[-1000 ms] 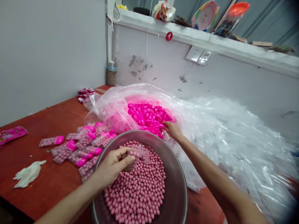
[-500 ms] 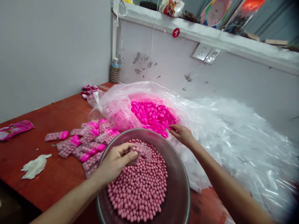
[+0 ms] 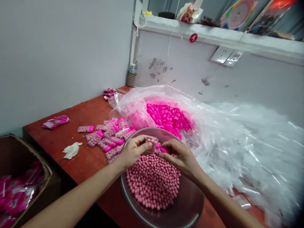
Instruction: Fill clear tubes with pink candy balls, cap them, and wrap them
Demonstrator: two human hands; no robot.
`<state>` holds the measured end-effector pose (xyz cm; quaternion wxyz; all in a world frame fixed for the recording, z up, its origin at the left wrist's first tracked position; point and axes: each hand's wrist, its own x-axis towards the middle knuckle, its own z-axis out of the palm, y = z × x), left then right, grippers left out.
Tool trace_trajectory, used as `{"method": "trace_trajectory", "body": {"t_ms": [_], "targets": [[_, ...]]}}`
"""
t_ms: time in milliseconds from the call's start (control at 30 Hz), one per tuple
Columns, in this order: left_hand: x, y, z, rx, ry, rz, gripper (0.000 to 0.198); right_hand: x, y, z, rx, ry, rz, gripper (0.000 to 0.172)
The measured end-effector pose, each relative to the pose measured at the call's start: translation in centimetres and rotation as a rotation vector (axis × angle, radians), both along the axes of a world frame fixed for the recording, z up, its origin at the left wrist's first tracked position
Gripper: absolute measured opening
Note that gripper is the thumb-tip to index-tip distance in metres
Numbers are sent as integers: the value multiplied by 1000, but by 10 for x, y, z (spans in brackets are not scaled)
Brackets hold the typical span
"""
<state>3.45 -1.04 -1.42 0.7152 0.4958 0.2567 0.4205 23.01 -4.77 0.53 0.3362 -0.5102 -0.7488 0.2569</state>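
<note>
My left hand (image 3: pixel 136 150) is closed on a small clear plastic container (image 3: pixel 152 145) with pink balls inside. Facing it, my right hand (image 3: pixel 178 155) pinches a bright pink cap (image 3: pixel 162 148) close against the container's end; whether the cap sits on it I cannot tell. Both hands are above a metal bowl (image 3: pixel 198 202) of round pink balls (image 3: pixel 152 183). Behind the bowl, loose pink caps (image 3: pixel 166 117) fill an open clear plastic bag (image 3: pixel 152 90). Left of the bowl lies a pile of filled, pink-capped containers (image 3: pixel 110 136).
A heap of clear empty containers (image 3: pixel 237 145) covers the right side of the red table (image 3: pixel 83 110). A pink packet (image 3: pixel 56 122) and a crumpled white tissue (image 3: pixel 72 150) lie at left. A cardboard box (image 3: pixel 47 171) with pink packets stands lower left.
My right hand has come from the bag of caps to my left hand, bringing a pink cap. The view has shifted left, bringing the cardboard box into sight.
</note>
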Motion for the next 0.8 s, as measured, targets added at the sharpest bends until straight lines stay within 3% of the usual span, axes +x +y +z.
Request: {"method": "trace_trajectory", "body": {"t_ms": [100,167,267,333,433,600,800], "targets": [[-1,-1,0,67,9,-66,27,-8,-2,-7,-482,452,36,26],[-2,-3,1,139,51,-110,23,-10,-1,-10,-678,645,88,27],[-4,-5,3,234,132,-151,20,-7,1,-11,-792,738,149,28],[-4,-5,3,284,168,-146,20,-2,3,-8,-803,683,163,36],[-3,-5,1,325,209,-66,21,8,3,3,-722,483,123,39],[1,-6,2,425,358,-23,17,14,-4,19,-341,383,-10,26],[2,-10,8,573,403,9,18,-2,-6,18,34,38,43,21]]}}
